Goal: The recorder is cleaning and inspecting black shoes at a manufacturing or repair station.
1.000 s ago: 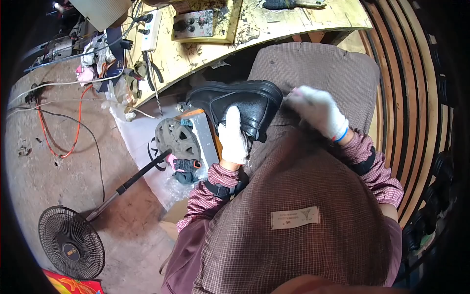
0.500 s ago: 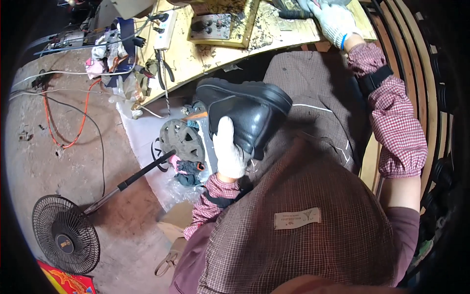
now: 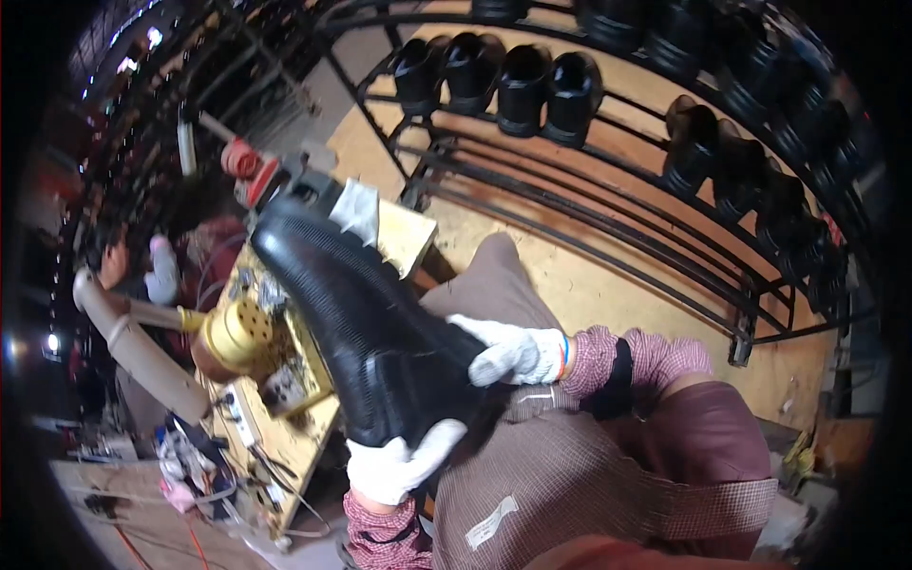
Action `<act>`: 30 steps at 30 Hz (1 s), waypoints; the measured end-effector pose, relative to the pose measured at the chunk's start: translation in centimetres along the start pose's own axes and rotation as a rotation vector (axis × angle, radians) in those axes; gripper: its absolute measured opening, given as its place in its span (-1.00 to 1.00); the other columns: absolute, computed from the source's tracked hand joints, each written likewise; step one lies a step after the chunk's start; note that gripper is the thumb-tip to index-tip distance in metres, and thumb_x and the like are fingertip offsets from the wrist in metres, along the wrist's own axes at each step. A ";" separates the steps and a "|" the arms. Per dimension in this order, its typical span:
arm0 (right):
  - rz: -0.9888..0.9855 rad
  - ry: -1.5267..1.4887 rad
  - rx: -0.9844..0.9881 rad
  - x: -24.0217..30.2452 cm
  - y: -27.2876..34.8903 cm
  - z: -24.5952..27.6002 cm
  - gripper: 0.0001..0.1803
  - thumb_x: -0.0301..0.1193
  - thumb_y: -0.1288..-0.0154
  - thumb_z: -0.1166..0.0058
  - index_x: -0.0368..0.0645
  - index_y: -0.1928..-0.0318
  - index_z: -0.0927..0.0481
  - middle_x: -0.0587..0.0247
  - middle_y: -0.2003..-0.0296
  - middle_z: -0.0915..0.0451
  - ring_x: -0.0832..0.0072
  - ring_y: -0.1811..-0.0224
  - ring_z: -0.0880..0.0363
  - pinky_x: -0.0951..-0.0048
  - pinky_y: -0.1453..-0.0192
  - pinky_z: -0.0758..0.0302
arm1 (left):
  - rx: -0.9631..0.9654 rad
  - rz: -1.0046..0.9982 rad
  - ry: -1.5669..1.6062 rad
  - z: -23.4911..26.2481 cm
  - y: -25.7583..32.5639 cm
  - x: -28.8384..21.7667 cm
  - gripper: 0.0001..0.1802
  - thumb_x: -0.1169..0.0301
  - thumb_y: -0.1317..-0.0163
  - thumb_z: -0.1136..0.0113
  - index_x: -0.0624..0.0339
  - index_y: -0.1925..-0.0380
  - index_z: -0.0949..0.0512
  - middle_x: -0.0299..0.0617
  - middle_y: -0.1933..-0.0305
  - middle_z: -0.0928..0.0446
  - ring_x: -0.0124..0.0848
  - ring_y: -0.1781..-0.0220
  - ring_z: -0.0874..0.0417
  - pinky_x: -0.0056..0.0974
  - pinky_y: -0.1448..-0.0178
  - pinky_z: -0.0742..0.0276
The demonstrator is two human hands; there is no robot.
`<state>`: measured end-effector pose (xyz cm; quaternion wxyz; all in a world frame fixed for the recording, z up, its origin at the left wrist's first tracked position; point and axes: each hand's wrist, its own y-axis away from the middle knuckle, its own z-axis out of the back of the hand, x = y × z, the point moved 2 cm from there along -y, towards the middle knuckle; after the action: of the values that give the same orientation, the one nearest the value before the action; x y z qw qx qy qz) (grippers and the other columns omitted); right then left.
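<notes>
A black leather boot is held up in front of me, its toe pointing to the upper left. My left hand, in a white glove, is closed around the near end of the boot, with the thumb laid over the leather. In a white knit glove, my right hand grips the boot's upper edge on its right side. The boot's opening is mostly hidden by the hands. Behind the boot is a wooden workbench, partly covered by it.
A black metal rack with several black shoes stands ahead and right. On the left are a yellow perforated fitting, a beige pipe, a white power strip and a red-and-grey machine. Cables trail at lower left.
My view has swung right toward the shoe rack. My right hand has come from the bench to the boot and now grips it. The boot has turned, its toe now pointing up and away.
</notes>
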<state>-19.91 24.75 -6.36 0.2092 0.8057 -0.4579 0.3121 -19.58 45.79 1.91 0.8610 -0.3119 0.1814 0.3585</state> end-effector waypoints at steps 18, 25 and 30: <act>0.894 -0.595 -0.226 8.7 8.9 19.8 0.05 0.35 -0.41 0.26 -0.43 -0.46 -0.18 -0.22 -0.35 -0.39 -0.10 -0.27 -0.50 0.01 -0.23 -0.62 | 0.338 0.419 0.110 2.0 3.1 0.4 -0.49 0.39 -0.29 -0.24 0.27 -0.24 -0.54 0.04 -0.11 -0.64 -0.09 -0.10 -0.63 -0.09 -0.29 -0.48; 0.797 -0.789 -0.668 8.1 7.6 18.5 -0.10 0.06 -0.42 -0.14 -0.30 -0.48 -0.15 -0.16 -0.31 -0.43 0.06 -0.23 -0.55 0.09 -0.25 -0.61 | 0.181 0.528 0.242 -0.4 6.1 3.8 -0.56 0.48 -0.34 -0.17 0.41 -0.21 -0.54 -0.02 0.05 -0.67 -0.28 0.05 -0.63 -0.25 -0.10 -0.56; 0.687 0.795 -1.014 14.5 4.8 14.7 -0.25 -0.24 -0.41 -0.20 -0.08 -0.52 -0.22 -0.08 -0.40 -0.37 0.31 0.16 -0.73 0.23 0.06 -0.68 | 0.095 0.711 0.385 -1.5 6.2 4.6 -0.56 0.50 -0.35 -0.17 0.43 -0.21 -0.53 -0.02 0.05 -0.66 -0.30 0.02 -0.64 -0.29 -0.10 -0.56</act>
<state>-13.88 4.47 -6.61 0.5974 0.2462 -0.6626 0.3787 -21.15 50.54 -4.18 0.6470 -0.2511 0.4523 0.5602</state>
